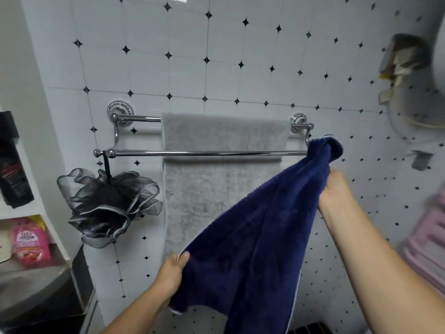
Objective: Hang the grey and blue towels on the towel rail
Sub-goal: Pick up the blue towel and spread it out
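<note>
White tiled wall (pixel 240 44) with small black diamonds, behind everything. Blue towel (pixel 252 237), held up in front of the wall, stretched slanting from lower left to upper right, not yet on any bar; upper corner bunched just beside the right end of the front bar. Grey towel (pixel 216 189), already draped over the back bar of the towel rail (pixel 204 153), hanging flat behind the front bar and partly covered by the blue towel. Chrome double towel rail, fixed to the wall by two round mounts, front bar bare. Black mesh sponge (pixel 108 203), hanging by a cord from the left end of the front bar. Right hand (pixel 337 189), raised, gripping the bunched upper corner; fingers mostly hidden in the cloth, so exact closing not possible to tell. Left hand (pixel 172 273), lower, fingers pinching the lower edge of the blue towel, thumb on top. Pink packet (pixel 31 242) on a shelf at far left.
</note>
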Tool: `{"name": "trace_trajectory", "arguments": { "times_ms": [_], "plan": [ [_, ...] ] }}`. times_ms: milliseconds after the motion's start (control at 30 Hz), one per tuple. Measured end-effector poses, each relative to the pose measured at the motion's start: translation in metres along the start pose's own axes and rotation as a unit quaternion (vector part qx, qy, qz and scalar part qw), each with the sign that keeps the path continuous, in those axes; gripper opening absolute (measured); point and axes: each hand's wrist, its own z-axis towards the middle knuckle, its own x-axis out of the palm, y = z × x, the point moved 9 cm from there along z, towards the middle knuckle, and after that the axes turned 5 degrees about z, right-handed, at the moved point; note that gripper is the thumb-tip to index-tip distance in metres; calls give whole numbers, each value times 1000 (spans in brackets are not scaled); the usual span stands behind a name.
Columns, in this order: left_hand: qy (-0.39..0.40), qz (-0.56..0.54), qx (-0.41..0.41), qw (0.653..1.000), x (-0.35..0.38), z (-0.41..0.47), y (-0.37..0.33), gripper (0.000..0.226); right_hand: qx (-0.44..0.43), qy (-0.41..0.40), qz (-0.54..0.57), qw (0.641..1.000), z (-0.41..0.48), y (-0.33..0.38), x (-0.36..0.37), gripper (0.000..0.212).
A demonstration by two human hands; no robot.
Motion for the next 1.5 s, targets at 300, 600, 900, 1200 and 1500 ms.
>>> {"name": "trace_trajectory", "arguments": {
  "times_ms": [300, 600, 900, 1200, 1500],
  "plan": [
    [39, -231, -100, 967, 6, -11, -87, 28, -61, -134, 55, 988, -9, -9, -38, 11],
    [116, -264, 12, 957, 44, -59, -202, 14, -162, 336, -188, 909, -148, -79, 100, 46],
    [118, -209, 198, 950, 35, -99, -192, 14, -170, 213, -240, 932, -142, -90, 90, 12],
    [-86, -165, 119, 975, -28, -76, -149, 19, -39, 41, -104, 993, -92, -118, 38, 23],
    [-14, -194, 97, 976, 32, -101, -135, 19, -231, 165, -204, 937, -169, -101, 99, 27]
  ]
}}
